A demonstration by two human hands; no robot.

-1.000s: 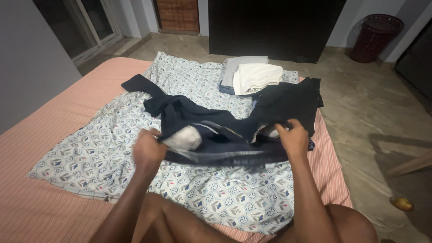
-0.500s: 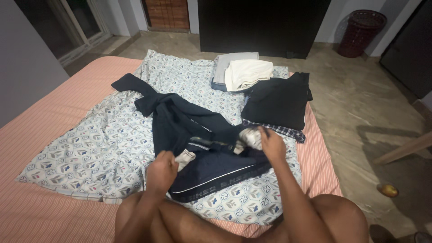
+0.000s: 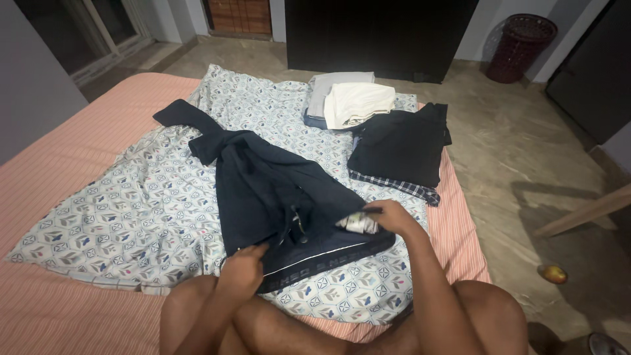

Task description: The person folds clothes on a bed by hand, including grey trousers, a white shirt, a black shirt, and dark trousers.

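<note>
Dark navy trousers [image 3: 269, 187] lie spread on a patterned sheet [image 3: 118, 210] in front of me, legs trailing to the far left. My left hand [image 3: 244, 263] pinches the waistband at its near left end. At the waistband's right end my right hand [image 3: 389, 215] grips the cloth, with a pale pocket lining showing beside it. The waistband rests flat on the sheet.
Folded black cloth over a checked garment [image 3: 401, 148] lies to the right; a stack of folded pale clothes [image 3: 348, 102] sits behind it. The striped pink mattress [image 3: 59, 171] ends at a stone floor with a red basket [image 3: 519, 46], a wooden leg [image 3: 582, 213] and a round fruit [image 3: 553, 273].
Both hands have lowered the waistband from mid-air towards me and onto the sheet. The trousers now lie flatter, and the view has tilted down slightly.
</note>
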